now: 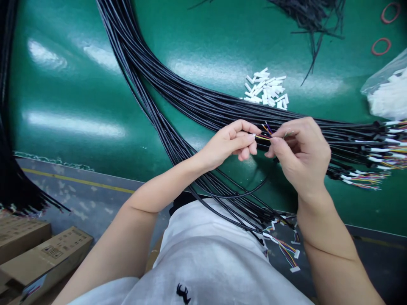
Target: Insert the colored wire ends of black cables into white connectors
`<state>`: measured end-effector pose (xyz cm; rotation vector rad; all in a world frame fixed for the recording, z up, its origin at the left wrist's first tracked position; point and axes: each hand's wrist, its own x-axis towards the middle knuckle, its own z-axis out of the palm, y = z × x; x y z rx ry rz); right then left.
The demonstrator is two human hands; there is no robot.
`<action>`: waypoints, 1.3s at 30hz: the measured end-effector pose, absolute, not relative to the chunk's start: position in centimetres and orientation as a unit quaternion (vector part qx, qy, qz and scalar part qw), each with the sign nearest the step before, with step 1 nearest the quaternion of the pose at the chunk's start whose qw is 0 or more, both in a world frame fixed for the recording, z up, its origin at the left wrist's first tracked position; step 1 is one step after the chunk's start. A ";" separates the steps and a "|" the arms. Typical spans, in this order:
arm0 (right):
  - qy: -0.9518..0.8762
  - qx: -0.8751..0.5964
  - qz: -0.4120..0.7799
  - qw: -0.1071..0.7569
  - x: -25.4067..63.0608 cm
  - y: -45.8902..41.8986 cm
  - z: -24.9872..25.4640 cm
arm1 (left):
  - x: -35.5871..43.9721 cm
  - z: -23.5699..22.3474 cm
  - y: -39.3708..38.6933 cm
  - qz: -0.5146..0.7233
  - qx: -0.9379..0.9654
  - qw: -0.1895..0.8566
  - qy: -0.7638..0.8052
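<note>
My white shirt [229,262] fills the bottom centre — right of mid-frame, my left hand [233,141] pinches a white connector [253,136], my right hand [300,150] coloured wires [263,137]

Yellow and purple wires [263,137] at right grip [302,150]; white connector [254,136] at left grip [235,142]; black cables [197,97], green table [79,93] beneath; white pieces [269,90] beyond.

Two reddish rings [381,54] on the green tabletop [76,91], cardboard boxes [55,254] and yellow line [79,181] on grey floor [108,209].
</note>
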<state>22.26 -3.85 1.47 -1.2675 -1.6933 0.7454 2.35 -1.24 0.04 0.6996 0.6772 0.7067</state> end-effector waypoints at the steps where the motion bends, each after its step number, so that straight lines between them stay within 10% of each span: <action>1: -0.669 -0.511 0.319 0.436 22.3 -3.8 1.5 | 2.3 0.1 -1.2 0.331 0.324 0.826 0.321; 10: -0.480 -0.500 0.543 0.474 22.4 -3.0 1.8 | 2.4 0.4 -1.1 0.338 0.311 0.825 0.329; 39: -0.603 -0.474 0.426 0.479 22.1 -3.4 1.8 | 2.5 0.2 -1.1 0.342 0.316 0.819 0.334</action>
